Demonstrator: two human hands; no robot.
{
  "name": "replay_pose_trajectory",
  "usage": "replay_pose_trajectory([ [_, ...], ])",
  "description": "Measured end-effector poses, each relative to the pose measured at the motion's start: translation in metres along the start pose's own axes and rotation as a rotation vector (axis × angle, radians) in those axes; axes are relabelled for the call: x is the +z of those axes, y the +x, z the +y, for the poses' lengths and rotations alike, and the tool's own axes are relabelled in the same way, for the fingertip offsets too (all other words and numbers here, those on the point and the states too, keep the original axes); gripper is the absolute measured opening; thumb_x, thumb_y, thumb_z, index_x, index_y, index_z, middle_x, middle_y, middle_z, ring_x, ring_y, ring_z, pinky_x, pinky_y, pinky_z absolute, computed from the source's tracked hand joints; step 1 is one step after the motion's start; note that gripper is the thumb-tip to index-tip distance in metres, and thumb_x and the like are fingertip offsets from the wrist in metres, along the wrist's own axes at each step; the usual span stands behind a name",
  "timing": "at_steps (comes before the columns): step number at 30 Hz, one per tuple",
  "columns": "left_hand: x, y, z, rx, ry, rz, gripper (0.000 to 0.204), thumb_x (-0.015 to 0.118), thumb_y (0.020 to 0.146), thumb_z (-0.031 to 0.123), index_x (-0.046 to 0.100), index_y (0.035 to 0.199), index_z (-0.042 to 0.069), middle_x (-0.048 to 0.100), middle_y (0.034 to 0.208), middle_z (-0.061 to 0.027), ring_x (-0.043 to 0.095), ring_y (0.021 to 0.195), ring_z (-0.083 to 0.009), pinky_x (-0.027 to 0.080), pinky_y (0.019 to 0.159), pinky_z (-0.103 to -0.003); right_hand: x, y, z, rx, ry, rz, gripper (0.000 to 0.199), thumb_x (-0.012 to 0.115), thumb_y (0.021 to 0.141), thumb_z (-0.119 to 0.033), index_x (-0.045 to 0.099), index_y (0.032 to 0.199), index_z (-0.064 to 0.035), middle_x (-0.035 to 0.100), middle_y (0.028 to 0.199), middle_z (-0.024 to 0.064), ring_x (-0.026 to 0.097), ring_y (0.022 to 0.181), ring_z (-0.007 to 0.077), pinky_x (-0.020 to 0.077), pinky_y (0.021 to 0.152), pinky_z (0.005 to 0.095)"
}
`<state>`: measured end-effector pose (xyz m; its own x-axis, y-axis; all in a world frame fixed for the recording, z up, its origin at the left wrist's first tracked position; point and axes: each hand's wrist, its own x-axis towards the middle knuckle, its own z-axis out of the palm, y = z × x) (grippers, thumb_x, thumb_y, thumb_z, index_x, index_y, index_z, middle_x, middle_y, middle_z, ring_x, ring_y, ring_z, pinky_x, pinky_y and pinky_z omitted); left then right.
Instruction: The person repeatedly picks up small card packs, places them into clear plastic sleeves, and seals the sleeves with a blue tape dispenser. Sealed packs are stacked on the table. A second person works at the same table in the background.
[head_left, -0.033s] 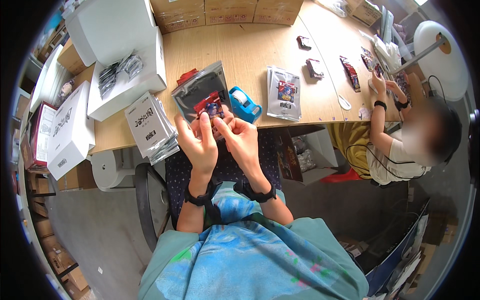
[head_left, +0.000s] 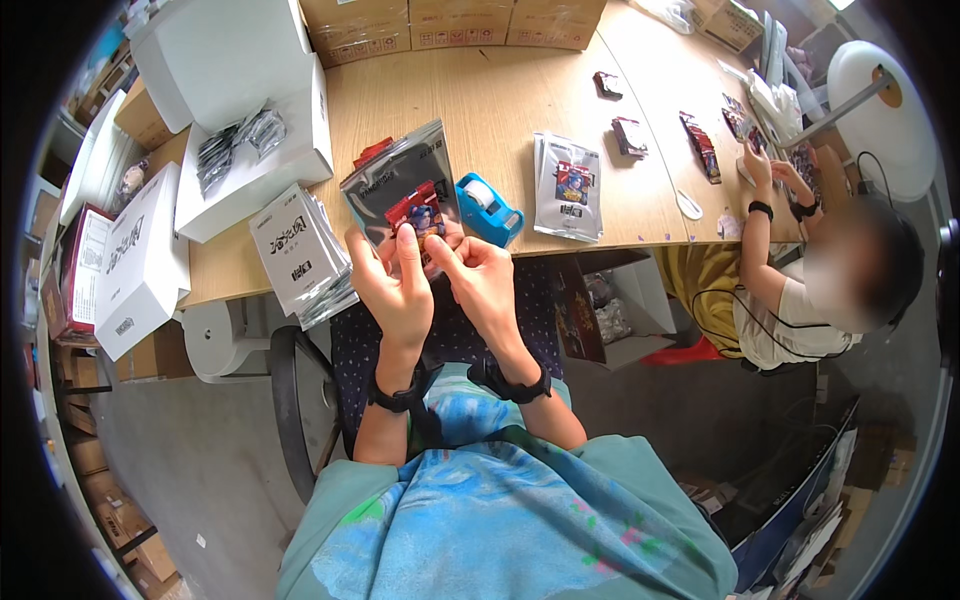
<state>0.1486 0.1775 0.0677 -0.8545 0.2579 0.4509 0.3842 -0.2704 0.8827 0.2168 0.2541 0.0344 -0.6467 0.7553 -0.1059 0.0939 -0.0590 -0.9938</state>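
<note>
Over the table's front edge, both my hands hold a silver-grey foil pouch (head_left: 400, 170) with a small red illustrated piece (head_left: 415, 208) on its front. My left hand (head_left: 397, 290) is closed on the pouch's lower left, thumb lying against the red piece. At the lower right edge my right hand (head_left: 480, 280) pinches with thumb and bent fingers; the fingertips behind the pouch are hidden. A blue tape dispenser (head_left: 492, 212) stands just right of the pouch. Farther right lies a stack of similar pouches (head_left: 567, 210), with a red illustrated piece on the top one.
Left of my hands, a pile of pale pouches (head_left: 300, 255) overhangs the edge. Behind it sits an open white box (head_left: 255, 195) of dark packets. Cartons (head_left: 455, 25) line the back. Small red packs (head_left: 630, 138) lie to the right, where another person (head_left: 800, 290) works.
The pouch has tilted slightly in my hands, and its face looks brighter and more silvery. Both hands keep their grip with barely any shift.
</note>
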Motion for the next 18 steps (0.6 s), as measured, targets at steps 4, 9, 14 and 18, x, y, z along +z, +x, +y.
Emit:
replay_pose_trajectory([
  [4, -0.006, -0.003, -0.007, -0.110, -0.060, -0.040, 0.037, 0.056, 0.105, 0.005, 0.041, 0.137, -0.003, 0.060, 0.122, -0.0128, 0.063, 0.097, -0.0125, 0.052, 0.085, -0.027, -0.001, -0.003, -0.009, -0.057, -0.189, 0.102, 0.053, 0.086, 0.084, -0.039, 0.057, 0.062, -0.0004, 0.059, 0.057, 0.0062, 0.048, 0.056, 0.0042, 0.0415, 0.050, 0.0280],
  [9, -0.005, 0.000, 0.006, -0.144, -0.087, 0.051, 0.027, 0.055, 0.105, 0.004, 0.046, 0.129, -0.003, 0.058, 0.123, -0.0119, 0.060, 0.103, -0.0128, 0.050, 0.091, -0.028, 0.006, -0.015, -0.003, -0.310, -0.336, 0.234, 0.056, 0.089, 0.079, -0.041, 0.053, 0.062, -0.0012, 0.056, 0.054, 0.0096, 0.050, 0.046, 0.0175, 0.0426, 0.048, 0.0324],
  [14, -0.011, 0.005, -0.001, -0.183, -0.141, 0.065, 0.033, 0.055, 0.104, 0.002, 0.045, 0.135, -0.003, 0.057, 0.124, -0.0109, 0.057, 0.105, -0.0119, 0.049, 0.094, -0.028, -0.001, -0.027, -0.006, -0.339, -0.443, 0.210, 0.054, 0.090, 0.078, -0.040, 0.054, 0.065, -0.0024, 0.053, 0.053, 0.0082, 0.052, 0.045, 0.0209, 0.0413, 0.047, 0.0345],
  [18, -0.013, 0.004, -0.015, -0.252, -0.218, 0.127, 0.033, 0.057, 0.104, 0.004, 0.047, 0.134, -0.005, 0.058, 0.125, -0.0104, 0.058, 0.103, -0.0105, 0.048, 0.093, -0.026, -0.013, -0.027, -0.011, -0.372, -0.433, 0.142, 0.050, 0.092, 0.078, -0.029, 0.054, 0.066, 0.0011, 0.060, 0.059, 0.0082, 0.047, 0.052, 0.0082, 0.0410, 0.048, 0.0263],
])
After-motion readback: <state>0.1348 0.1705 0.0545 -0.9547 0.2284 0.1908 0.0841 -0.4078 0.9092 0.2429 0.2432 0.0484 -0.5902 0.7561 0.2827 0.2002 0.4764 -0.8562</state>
